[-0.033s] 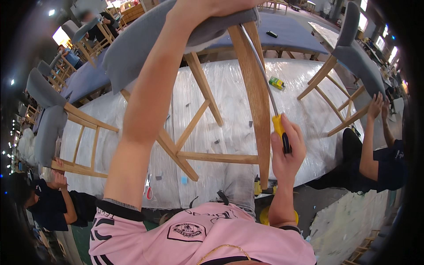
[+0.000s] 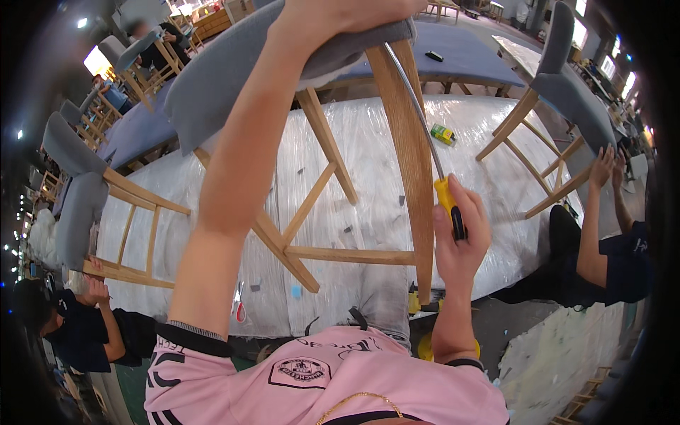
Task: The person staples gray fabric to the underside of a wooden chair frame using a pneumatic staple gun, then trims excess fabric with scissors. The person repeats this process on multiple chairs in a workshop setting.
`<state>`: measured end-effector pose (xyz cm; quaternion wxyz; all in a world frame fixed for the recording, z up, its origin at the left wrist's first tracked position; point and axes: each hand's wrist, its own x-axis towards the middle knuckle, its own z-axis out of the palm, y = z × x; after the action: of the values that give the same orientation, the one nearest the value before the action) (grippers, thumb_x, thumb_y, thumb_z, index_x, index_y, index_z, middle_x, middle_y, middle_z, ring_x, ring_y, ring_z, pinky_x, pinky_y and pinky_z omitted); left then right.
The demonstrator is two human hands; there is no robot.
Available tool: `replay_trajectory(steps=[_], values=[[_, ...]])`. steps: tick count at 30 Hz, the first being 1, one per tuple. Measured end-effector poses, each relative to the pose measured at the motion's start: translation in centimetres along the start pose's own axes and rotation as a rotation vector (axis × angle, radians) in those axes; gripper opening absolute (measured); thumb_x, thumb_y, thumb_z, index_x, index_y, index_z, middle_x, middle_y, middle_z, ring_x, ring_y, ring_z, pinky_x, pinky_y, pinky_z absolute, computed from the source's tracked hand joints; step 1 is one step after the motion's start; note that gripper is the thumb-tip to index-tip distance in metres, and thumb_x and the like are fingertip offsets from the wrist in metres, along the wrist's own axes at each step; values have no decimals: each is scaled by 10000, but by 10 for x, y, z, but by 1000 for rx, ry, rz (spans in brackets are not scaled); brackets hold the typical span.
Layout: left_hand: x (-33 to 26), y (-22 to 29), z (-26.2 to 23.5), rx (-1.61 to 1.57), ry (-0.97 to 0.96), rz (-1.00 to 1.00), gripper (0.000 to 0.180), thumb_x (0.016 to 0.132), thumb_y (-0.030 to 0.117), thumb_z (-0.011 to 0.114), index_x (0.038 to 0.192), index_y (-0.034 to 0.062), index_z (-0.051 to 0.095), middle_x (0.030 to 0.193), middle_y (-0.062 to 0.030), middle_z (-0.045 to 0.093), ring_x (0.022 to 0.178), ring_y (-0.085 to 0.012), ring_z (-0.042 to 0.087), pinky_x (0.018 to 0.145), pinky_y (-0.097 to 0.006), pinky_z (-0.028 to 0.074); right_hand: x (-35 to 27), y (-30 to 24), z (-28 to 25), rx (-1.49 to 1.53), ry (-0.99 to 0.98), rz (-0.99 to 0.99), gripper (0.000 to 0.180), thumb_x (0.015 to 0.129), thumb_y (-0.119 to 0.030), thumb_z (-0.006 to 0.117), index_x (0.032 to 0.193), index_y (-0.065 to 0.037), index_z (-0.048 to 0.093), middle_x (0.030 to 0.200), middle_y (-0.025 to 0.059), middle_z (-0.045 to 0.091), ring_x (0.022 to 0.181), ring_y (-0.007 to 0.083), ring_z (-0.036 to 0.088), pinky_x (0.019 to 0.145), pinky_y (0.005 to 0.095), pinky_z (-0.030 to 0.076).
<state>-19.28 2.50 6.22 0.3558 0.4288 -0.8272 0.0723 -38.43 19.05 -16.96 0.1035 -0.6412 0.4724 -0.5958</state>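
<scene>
A grey upholstered chair [image 2: 212, 88] with wooden legs is tipped in front of me. My left hand [image 2: 347, 13] lies over the upholstery at the top edge of the picture and grips it; part of the hand is cut off. In my right hand [image 2: 466, 223] is a long screwdriver [image 2: 451, 210] with a yellow and black handle, its fingers closed round it. The metal shaft runs up beside the nearest chair leg [image 2: 405, 156]. Its tip meets the underside of the seat at the top of that leg, where the exact contact is hidden.
Plastic film covers the worktable [image 2: 326, 312]. On it lie red-handled scissors [image 2: 240, 310], a green and yellow packet [image 2: 443, 134] and small dark scraps. Co-workers handle another chair [image 2: 577, 106] on the right and one [image 2: 81, 205] on the left. A blue-topped table [image 2: 467, 53] stands beyond.
My right hand and the screwdriver handle have shifted very slightly upward. The chair and my left hand have hardly moved.
</scene>
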Motion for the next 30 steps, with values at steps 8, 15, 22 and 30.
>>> replay_trajectory(steps=[8,15,22,30], values=[[1,6,-1,24,23,31,346,782,365,654,884,81,823,834,-215,752,814,-402,737,871,-446,583,-4,14,-2,-25,23,-106,388,901,-11,728,1287,15,692,1122,188,704,963,266,714,849,324,553],[-3,18,-3,39,0,8,358,796,377,664,919,80,821,882,-215,758,871,-397,739,891,-446,576,6,19,-6,-20,9,-111,387,891,-7,737,1277,-1,702,1097,184,710,949,254,714,823,320,554],[-5,4,-9,51,48,-10,359,810,378,661,975,106,826,927,-203,765,903,-398,738,919,-441,570,-10,20,-2,-15,9,-105,380,888,-6,743,1266,-8,707,1091,174,714,929,250,713,800,316,547],[-3,12,-4,78,48,-26,367,807,380,663,976,97,824,924,-214,761,900,-398,737,916,-442,568,-11,20,15,37,91,-118,412,903,-29,755,1308,-16,682,1107,173,707,923,235,704,800,312,542]])
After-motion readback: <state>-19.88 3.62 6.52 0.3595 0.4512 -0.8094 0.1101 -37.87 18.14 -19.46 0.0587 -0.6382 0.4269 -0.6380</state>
